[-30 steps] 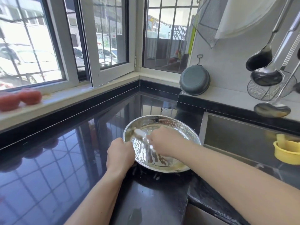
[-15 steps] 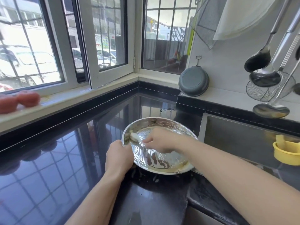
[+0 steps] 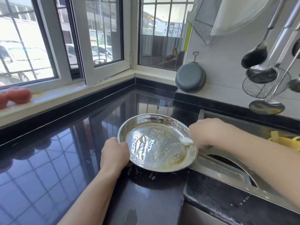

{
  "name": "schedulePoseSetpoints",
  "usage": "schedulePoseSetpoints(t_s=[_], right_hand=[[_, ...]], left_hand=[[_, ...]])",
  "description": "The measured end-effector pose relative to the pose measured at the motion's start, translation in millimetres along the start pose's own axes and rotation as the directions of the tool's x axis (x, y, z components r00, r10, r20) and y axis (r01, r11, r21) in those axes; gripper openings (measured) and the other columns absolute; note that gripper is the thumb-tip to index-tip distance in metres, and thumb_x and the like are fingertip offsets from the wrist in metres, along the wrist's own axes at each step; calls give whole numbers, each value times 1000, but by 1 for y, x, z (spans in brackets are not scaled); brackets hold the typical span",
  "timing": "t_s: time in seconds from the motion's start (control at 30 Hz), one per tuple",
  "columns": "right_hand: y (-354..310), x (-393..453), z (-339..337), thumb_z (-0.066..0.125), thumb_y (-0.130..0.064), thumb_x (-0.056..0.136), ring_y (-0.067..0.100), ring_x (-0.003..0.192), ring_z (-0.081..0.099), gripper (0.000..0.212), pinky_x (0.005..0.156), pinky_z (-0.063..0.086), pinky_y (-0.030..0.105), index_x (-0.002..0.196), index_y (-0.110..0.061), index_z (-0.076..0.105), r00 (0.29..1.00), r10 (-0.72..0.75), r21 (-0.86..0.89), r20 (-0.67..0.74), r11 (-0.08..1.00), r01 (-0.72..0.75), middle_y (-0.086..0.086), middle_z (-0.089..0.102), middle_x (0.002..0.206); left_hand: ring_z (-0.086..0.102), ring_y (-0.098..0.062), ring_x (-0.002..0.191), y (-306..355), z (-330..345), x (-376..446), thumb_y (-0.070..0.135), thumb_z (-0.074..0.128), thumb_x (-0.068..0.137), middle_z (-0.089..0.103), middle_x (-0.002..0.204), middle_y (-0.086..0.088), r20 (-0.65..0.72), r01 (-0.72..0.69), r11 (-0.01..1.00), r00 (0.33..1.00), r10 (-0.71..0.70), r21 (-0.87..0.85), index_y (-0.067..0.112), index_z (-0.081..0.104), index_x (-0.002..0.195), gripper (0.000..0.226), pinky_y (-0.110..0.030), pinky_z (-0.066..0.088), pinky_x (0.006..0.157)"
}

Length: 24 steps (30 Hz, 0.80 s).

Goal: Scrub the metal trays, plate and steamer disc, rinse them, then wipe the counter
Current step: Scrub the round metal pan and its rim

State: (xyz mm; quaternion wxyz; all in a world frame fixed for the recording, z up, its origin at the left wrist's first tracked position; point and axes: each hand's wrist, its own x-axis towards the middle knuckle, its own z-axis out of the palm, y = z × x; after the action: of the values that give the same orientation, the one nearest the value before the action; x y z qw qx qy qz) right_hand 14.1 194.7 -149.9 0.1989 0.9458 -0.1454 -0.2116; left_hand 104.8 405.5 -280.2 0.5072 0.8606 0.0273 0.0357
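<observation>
Head view: we are scrubbing the steamer disc, a round perforated metal pan sitting on the black counter right at its right edge, where the counter meets the sink. Our left hand is curling its fingers over the disc's left rim and gripping it. Our right hand is reaching over the right rim, its fingers pinching a small white scrubber against the inner wall. Suds and brownish residue are lying across the lower part of the disc.

We are judging the disc as light, stiff and thin, and slippery now with soap, so the raised rim is the place to be holding it; a flat press on the wet face would likely be sliding. Its right side is appearing to overhang the sink lip, so it may be tipping if we are bearing down there.

Ladles are hanging on the wall at right, and a grey pan is leaning beyond the counter's far edge.
</observation>
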Motion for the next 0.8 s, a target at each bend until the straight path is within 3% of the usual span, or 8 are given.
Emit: schedulePoseSetpoints(t_s=[0.13,0.23,0.33,0.4,0.5,0.57,0.67,0.8], right_hand=[[-11,45,5,46,-3,86,17,64,51,14,63,46,32,79,-14,50,987,99,203,-130,976,-72,3,55,82],[-36,74,2,48,-11,94,19,68,60,19,58,48,33,97,-15,66,976,-4,318,-219,945,75,5,66,95],[-62,71,-2,48,-19,101,23,85,67,28,79,57,37,105,-27,74,950,-240,376,-200,877,300,3,70,117],[-65,61,4,50,-19,101,24,95,68,30,89,57,41,117,-27,74,933,-319,354,-168,864,359,-4,71,113],[-37,61,15,47,-13,95,25,78,60,19,64,51,37,92,-18,65,969,-119,241,-217,955,172,1,60,89],[-18,58,26,46,-18,96,20,77,61,20,58,46,31,101,-17,66,973,7,278,-230,959,59,2,63,93],[-26,42,34,42,-21,99,23,99,65,41,81,56,37,130,-26,68,967,-175,299,-186,927,225,2,69,120],[-40,18,30,47,-21,100,25,116,62,40,100,52,40,135,-33,65,928,-350,332,-131,866,373,-6,66,134]], left_hand=[[33,-21,57,3,-1,-2,2,49,85,41,65,-1,20,-12,1000,1000,12,16,13,36,65,27,-31,25,53],[34,-21,57,2,-2,-1,2,48,85,41,65,0,34,-11,1000,999,10,22,14,36,65,26,-31,26,53],[35,-21,59,0,-3,0,4,48,84,42,67,-1,47,5,1000,999,-6,25,13,37,68,22,-31,27,55],[36,-21,59,0,-3,0,4,49,85,43,68,-1,57,3,1000,998,-5,24,13,38,68,22,-31,28,55],[36,-22,59,-1,-4,1,4,48,83,42,67,-1,63,-5,1000,998,4,20,13,37,67,21,-30,29,55],[36,-23,59,-2,-4,-1,4,48,82,42,66,-2,68,-6,1000,998,5,22,12,37,68,20,-30,29,56],[35,-22,59,-1,-5,0,3,49,83,42,67,-3,69,-5,1000,998,3,27,11,38,68,20,-31,29,55],[42,-24,62,1,-4,-1,5,52,85,50,70,-7,62,-1,998,998,-3,67,7,45,70,16,-32,34,57]])
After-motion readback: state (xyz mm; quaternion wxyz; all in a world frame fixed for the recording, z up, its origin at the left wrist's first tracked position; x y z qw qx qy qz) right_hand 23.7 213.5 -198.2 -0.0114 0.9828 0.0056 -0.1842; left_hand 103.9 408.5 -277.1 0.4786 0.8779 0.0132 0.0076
